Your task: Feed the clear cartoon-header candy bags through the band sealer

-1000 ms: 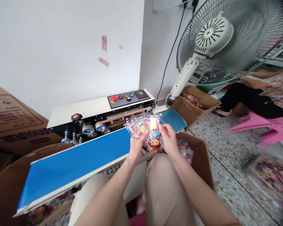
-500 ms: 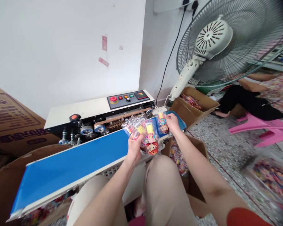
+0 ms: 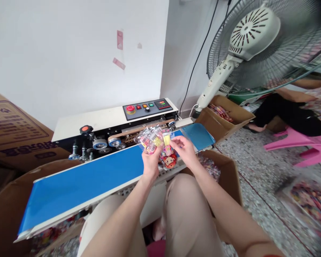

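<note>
My trousered knees (image 3: pixel 186 200) lie nearest, below my two hands, which are set a little apart above the near edge of a blue conveyor belt (image 3: pixel 91 178); my left hand (image 3: pixel 151 162) is clamped on a spread of clear printed packets (image 3: pixel 151 139), the rightmost bearing a red-haired cartoon face; my right hand (image 3: pixel 186 150) has its fingertips bunched at that packet's upper right edge, though whether they pinch it I cannot tell; behind the belt stands a white-topped machine (image 3: pixel 93 123) with rollers and a control panel (image 3: pixel 148 109); farther right are an open carton (image 3: pixel 232 119) holding packets, an electric fan (image 3: pixel 247 30), a pink stool (image 3: pixel 296 142) and a seated person in black trousers (image 3: pixel 278 110)
</note>
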`<state>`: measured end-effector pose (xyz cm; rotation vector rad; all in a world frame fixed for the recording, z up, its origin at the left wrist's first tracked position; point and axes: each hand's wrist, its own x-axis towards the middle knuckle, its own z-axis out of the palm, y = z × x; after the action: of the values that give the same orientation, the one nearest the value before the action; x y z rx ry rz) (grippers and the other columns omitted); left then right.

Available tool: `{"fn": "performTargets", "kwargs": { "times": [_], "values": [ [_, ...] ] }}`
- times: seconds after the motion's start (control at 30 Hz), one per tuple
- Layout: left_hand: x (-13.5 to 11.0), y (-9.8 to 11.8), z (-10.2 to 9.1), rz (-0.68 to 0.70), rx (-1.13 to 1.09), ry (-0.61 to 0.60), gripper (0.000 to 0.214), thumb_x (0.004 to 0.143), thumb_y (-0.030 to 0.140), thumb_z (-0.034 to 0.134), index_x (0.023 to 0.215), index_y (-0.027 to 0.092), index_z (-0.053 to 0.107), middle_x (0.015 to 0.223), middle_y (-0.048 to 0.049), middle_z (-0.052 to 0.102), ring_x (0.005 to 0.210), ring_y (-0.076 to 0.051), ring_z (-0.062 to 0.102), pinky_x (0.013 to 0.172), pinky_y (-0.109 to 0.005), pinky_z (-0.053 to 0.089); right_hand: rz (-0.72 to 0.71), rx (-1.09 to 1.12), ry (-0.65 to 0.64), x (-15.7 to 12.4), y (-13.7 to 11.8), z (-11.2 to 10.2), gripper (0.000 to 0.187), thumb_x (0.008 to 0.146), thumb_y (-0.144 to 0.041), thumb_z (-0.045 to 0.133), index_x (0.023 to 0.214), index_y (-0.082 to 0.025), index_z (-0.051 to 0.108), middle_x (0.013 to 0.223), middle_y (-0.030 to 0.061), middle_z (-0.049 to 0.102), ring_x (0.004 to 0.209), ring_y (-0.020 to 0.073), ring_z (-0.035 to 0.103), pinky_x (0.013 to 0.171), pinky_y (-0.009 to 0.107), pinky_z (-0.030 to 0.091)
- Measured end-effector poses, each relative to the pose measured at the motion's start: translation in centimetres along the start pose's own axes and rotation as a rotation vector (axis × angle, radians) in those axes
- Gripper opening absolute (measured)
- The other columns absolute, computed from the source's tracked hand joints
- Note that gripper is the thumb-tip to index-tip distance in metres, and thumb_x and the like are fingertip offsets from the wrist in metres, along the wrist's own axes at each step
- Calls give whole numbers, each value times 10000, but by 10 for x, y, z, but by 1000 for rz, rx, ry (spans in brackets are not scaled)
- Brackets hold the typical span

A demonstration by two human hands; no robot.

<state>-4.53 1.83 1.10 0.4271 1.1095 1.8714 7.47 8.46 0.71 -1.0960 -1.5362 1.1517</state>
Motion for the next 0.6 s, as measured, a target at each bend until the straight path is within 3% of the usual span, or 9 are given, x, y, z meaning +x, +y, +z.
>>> {"fn": "performTargets", "kwargs": {
  "times": [0.07,0.17,0.23,0.3,0.43,0.5,0.6],
  "values": [
    [-1,0,0,4,15,-8,416,626,288,826,995,133,713,1016,-106,735,890,-240,687,790,-336,536,-35,61,109,-6,2,-1,324,711,-501,699,781,-205,589,773,17,646,708,168,608,701,287,486],
    [-3,0,1,0,36,-13,435,606,292,837,996,140,718,1001,-101,739,872,-230,689,793,-329,530,48,158,255,10,18,-16,360,707,-540,666,799,-218,537,683,-12,609,606,158,579,608,288,478],
    [-4,2,1,-6,57,-24,438,592,300,844,979,133,723,979,-100,743,846,-223,690,795,-326,527,86,81,325,33,31,-34,380,700,-563,640,811,-222,515,641,-23,595,557,158,560,561,285,459],
    [-5,3,2,-21,79,-45,434,586,309,847,959,122,726,969,-104,744,829,-222,690,788,-325,527,94,-147,377,58,44,-50,334,716,-525,620,794,-215,524,641,-12,604,573,163,565,575,281,445],
    [-4,4,2,-56,80,-59,471,561,318,860,968,125,725,985,-108,743,825,-230,692,764,-323,529,180,-573,250,97,54,-53,149,755,-342,596,750,-194,582,707,29,659,632,168,591,622,267,426],
    [-3,4,3,-75,63,-75,487,550,326,865,971,126,725,982,-109,743,818,-234,693,752,-324,531,177,-620,158,102,50,-42,123,779,-304,576,792,-188,614,733,40,679,649,174,607,634,267,428],
    [0,3,2,-95,27,-96,486,548,332,865,968,130,725,971,-109,744,819,-247,694,742,-335,535,47,-571,148,87,36,-24,218,843,-378,530,865,-189,637,789,63,695,738,198,633,688,280,443]
  ]
}}
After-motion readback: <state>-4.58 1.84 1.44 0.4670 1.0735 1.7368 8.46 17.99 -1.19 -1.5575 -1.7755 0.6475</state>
